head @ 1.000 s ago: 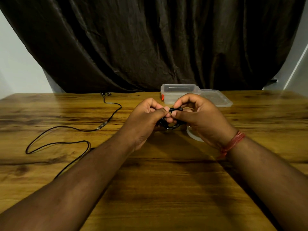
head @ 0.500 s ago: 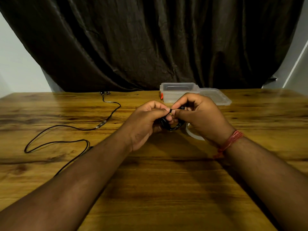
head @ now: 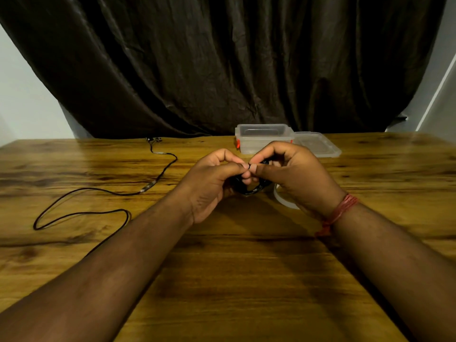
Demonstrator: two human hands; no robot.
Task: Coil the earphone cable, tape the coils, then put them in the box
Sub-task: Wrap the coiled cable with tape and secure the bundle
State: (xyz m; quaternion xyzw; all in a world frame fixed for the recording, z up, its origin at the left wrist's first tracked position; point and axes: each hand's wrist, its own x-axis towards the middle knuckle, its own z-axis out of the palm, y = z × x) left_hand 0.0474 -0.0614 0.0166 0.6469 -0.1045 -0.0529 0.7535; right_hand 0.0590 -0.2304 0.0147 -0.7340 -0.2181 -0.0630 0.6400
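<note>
Earphone cable coil: my left hand and right hand pinch it, taping, I judge; next, the box at twelve o'clock.

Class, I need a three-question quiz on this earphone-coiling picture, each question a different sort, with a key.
1. True or false: the box has its lid on.
2. Which hands hold the black coil? A left hand only, B right hand only, C both.
3. Fill in: a loose cable lies on the table to the person's ____.

Key: 1 false; 2 C; 3 left.
</note>
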